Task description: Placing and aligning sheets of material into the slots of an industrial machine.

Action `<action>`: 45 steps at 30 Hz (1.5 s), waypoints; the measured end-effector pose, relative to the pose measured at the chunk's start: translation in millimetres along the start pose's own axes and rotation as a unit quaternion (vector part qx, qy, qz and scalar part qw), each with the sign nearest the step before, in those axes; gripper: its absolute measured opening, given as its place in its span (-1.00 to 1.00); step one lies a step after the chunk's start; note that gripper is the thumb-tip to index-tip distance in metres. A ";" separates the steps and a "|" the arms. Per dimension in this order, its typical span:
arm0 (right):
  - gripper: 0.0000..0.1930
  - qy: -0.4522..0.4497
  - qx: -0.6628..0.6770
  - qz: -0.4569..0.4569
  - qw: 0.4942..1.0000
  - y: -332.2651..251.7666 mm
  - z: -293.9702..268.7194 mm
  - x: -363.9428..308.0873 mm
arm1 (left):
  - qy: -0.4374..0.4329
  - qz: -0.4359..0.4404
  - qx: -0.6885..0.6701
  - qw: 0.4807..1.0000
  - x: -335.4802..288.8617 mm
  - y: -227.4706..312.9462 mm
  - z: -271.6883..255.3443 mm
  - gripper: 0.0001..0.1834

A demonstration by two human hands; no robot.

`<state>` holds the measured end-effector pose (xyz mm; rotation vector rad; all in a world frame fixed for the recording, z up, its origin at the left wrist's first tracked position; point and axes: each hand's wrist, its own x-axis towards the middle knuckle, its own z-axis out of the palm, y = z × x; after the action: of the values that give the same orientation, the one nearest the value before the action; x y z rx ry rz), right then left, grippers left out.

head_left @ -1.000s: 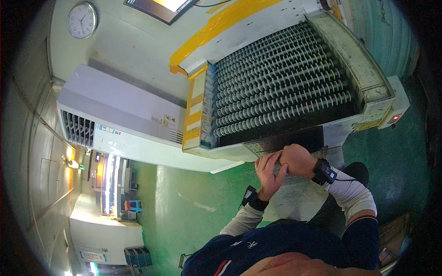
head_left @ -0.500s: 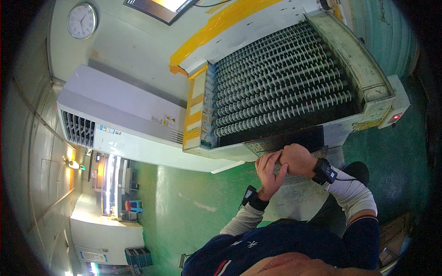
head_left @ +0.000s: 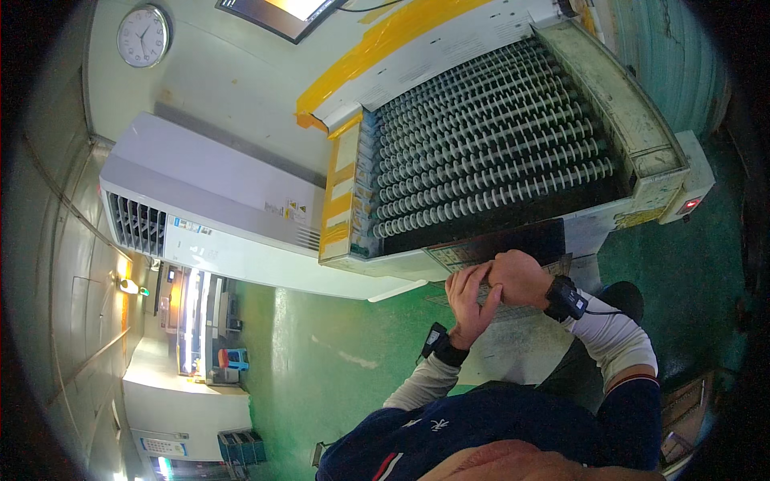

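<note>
My left hand (head_left: 469, 305) and my right hand (head_left: 520, 279) meet in front of the near side of a conveyor machine (head_left: 609, 220). The left fingers are stretched out, the thumb apart, and their tips rest close against the right hand. My right hand is bent at the wrist with its fingers curled in. Whatever may lie in those curled fingers is hidden. Just beyond the hands is a dark panel (head_left: 539, 240) on the machine's side. Above it run several rows of pale roller discs (head_left: 481, 172) on shafts.
A white air conditioner (head_left: 224, 200) lies left of the machine in the picture. A round clock (head_left: 143, 36) and a screen (head_left: 277, 16) are at the top. A small red-lit switch box (head_left: 690, 204) juts from the machine's right end. Green floor (head_left: 321, 345) spreads at left.
</note>
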<state>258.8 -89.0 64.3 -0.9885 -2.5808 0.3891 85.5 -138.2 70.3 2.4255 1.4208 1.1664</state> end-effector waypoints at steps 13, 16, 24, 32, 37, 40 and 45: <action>-0.80 0.004 0.000 -0.013 1.000 2.0 5.1 -1.4 | 0.010 0.006 -0.004 1.000 -0.5 0.0 1.4 -0.50; -0.80 0.008 0.003 -0.014 1.000 1.7 4.4 -1.9 | 0.009 0.004 -0.003 1.000 -0.8 0.1 1.1 -0.50; -0.81 0.023 0.005 -0.016 1.000 4.1 8.0 -0.1 | 0.011 0.004 0.003 1.000 -0.2 0.7 1.3 -0.50; -0.81 0.018 0.010 -0.015 1.000 2.8 2.6 -0.3 | 0.002 -0.008 0.004 1.000 0.7 1.2 0.2 -0.50; -0.82 0.016 0.008 -0.011 1.000 2.8 3.3 -0.3 | 0.008 0.002 0.006 1.000 1.2 1.1 0.7 -0.50; -0.82 0.025 0.004 -0.022 0.999 3.0 4.8 -0.2 | 0.007 0.003 0.007 1.000 0.8 1.2 0.4 -0.50; -0.82 0.033 -0.002 -0.017 0.999 3.0 5.0 -0.3 | 0.009 0.003 -0.002 1.000 1.1 1.4 0.4 -0.51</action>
<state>258.7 -87.7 58.7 -0.9403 -2.5368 0.3362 87.0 -138.0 71.2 2.4245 1.4168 1.1927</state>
